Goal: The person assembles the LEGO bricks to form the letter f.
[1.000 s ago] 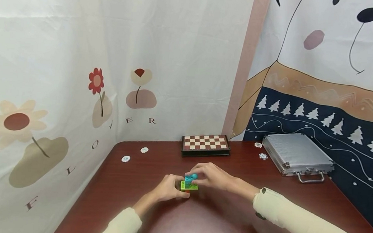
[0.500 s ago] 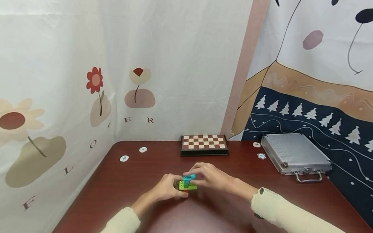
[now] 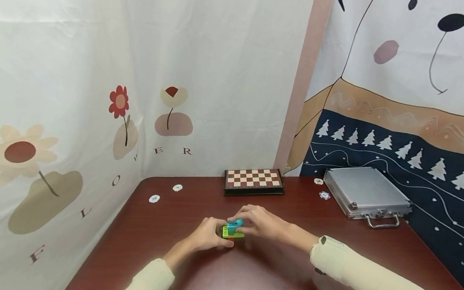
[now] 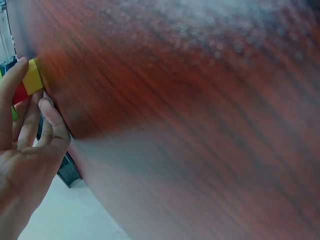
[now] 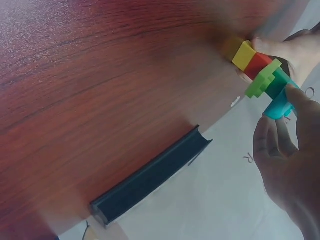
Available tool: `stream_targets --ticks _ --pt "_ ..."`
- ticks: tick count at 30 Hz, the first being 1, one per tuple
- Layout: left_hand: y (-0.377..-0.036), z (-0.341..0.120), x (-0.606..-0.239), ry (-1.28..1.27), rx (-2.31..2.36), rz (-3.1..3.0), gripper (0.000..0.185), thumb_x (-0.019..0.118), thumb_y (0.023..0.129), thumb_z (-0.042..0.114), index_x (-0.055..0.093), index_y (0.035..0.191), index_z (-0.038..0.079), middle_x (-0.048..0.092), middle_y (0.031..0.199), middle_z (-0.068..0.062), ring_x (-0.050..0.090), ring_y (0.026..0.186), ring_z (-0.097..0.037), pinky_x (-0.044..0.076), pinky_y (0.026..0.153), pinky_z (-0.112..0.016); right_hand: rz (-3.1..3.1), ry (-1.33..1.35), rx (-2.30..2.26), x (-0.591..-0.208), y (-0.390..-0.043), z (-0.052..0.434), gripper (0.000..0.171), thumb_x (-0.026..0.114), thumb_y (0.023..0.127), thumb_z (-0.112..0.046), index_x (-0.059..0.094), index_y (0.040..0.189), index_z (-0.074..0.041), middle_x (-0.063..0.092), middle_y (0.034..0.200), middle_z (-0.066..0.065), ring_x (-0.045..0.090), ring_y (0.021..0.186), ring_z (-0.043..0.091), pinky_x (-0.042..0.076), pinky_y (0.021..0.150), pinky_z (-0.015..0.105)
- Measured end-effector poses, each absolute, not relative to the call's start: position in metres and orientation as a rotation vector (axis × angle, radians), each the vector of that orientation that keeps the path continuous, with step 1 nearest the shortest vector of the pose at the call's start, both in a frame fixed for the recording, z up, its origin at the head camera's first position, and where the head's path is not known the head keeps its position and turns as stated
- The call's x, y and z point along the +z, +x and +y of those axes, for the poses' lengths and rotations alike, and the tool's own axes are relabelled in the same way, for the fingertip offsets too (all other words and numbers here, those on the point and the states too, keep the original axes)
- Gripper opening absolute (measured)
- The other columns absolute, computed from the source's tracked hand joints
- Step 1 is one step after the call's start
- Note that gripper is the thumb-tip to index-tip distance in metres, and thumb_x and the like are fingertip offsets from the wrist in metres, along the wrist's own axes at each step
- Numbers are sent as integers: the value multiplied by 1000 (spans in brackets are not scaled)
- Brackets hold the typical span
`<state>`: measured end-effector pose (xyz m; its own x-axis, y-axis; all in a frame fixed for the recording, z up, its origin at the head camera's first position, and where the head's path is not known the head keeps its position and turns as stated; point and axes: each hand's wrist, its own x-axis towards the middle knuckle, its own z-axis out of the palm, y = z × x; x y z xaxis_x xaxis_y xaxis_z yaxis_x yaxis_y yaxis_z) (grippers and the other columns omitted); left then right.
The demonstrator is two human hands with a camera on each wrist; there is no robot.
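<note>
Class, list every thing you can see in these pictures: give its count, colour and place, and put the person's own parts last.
Brick stack: one; yellow, red, green and teal bricks; table centre, between both hands.
Chessboard: one, brown and cream, back of table by the wall.
Case: one, silver with a handle, back right of table.
Chips: four, white; two back left, two beside the case.
Table: one, dark red wood.
Flower cloth: one, white, left wall.
Bear cloth: one, white, tan and navy, right wall.
Left hand: one, cream sleeve, holds the stack's lower bricks.
Right hand: one, cream sleeve, grips the teal top brick.
</note>
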<state>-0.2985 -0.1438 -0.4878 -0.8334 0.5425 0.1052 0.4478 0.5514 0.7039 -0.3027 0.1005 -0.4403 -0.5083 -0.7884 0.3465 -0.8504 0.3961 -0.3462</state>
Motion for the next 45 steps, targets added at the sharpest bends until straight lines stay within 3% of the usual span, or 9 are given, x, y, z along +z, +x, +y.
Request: stream_targets --ticks 16,24,30,40,45 --pt "-295 -144 -489 888 1153 2635 31 86 87 21 68 110 11 66 69 6 63 55 -9 51 54 -24 -2532 1414 675 -446 -301 101 38 77 96 -24 71 133 -18 68 118 -3 63 108 9 55 90 25" --pt "-285 -146 -476 935 1136 2667 44 83 90 26 63 128 14 69 90 7 63 77 -9 52 68 -26 -2545 1403 683 -444 -300 102 36 78 95 -22 72 130 -17 68 117 -2 62 109 9 54 92 24" --pt "-282 -147 -471 921 1149 2711 39 80 93 25 65 128 15 72 105 5 66 93 -14 55 82 -37 -2547 1402 677 -445 -300 101 36 77 96 -25 72 132 -19 68 118 -5 63 108 7 53 94 23" --pt "-282 -145 -472 919 1194 2737 37 80 94 23 69 126 10 74 108 1 68 96 -14 57 87 -38 -2502 1440 840 -456 -298 106 45 74 98 -14 63 142 -20 63 126 -3 62 111 7 55 94 30" --pt "-285 -139 -471 905 1231 2687 40 78 95 25 67 129 7 74 115 -4 72 104 -22 57 91 -44 -2512 1418 938 -461 -300 113 49 72 99 -11 59 146 -19 63 128 -2 60 110 9 57 91 38"
